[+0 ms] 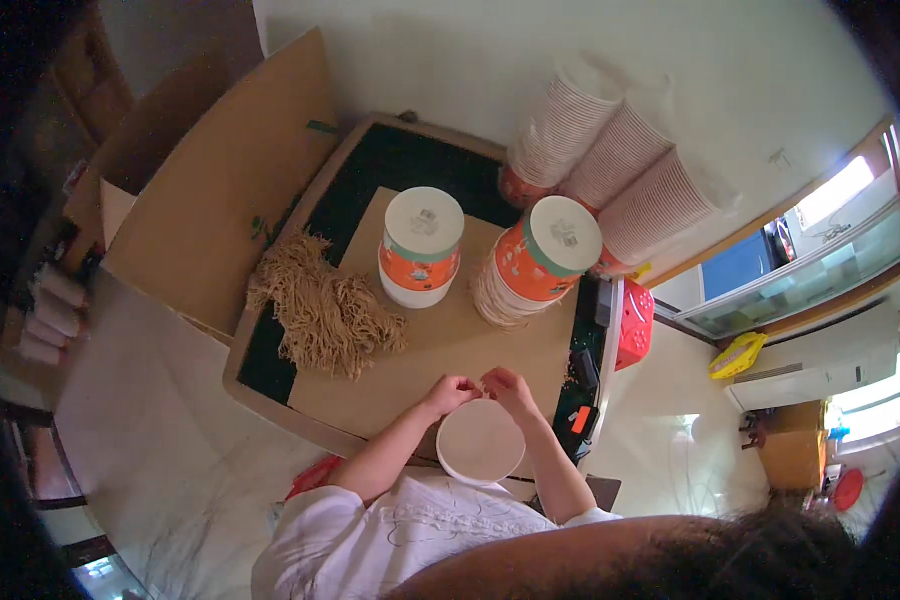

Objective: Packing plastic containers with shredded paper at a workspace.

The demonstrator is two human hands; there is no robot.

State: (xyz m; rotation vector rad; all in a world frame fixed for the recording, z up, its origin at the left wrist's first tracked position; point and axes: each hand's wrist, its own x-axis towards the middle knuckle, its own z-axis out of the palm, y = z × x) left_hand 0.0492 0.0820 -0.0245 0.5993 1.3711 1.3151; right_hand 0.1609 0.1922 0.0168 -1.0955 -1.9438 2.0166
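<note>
A white round paper tub point(480, 442) is against my body at the table's near edge; whether its base or its mouth faces up I cannot tell. Just beyond its rim, my left hand point(454, 392) and my right hand point(510, 391) are close together with fingers pinched. Whatever lies between the fingertips is too small to make out. Farther left on the table lies a loose bundle of tan twine cords point(320, 305). Beyond my hands stand an upside-down orange, green and white tub point(420, 265) and a tilted stack of similar tubs point(532, 262) with tan cords along its lower side.
A cardboard sheet point(370, 395) covers part of the dark green tabletop point(363, 165). Tall nested tub stacks point(610, 160) lean on the wall. A large open cardboard box point(220, 190) stands left. At the right edge are a red plastic basket point(634, 322) and small black items point(584, 370).
</note>
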